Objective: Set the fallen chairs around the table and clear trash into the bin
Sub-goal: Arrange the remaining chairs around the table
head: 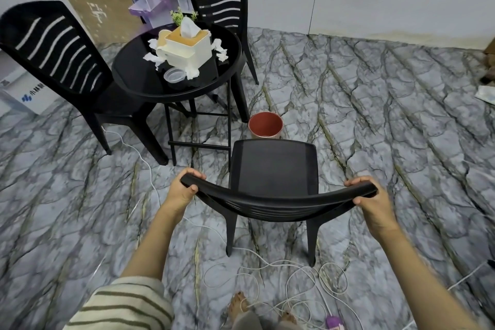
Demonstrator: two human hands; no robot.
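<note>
Near the round table (128, 83), both my hands, left hand (182, 187) and right hand (371, 202), grip the upright chair (276, 169) by its top rail.

Single head-worn wide-angle view, looking forward and steeply down (edges bowed by the lens); near chair (273, 182) close below, round table (139, 83) farther, up-left across the floor.

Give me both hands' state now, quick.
Left hand: closed on the chair backrest, left end.
Right hand: closed on the same backrest, right end.
</note>
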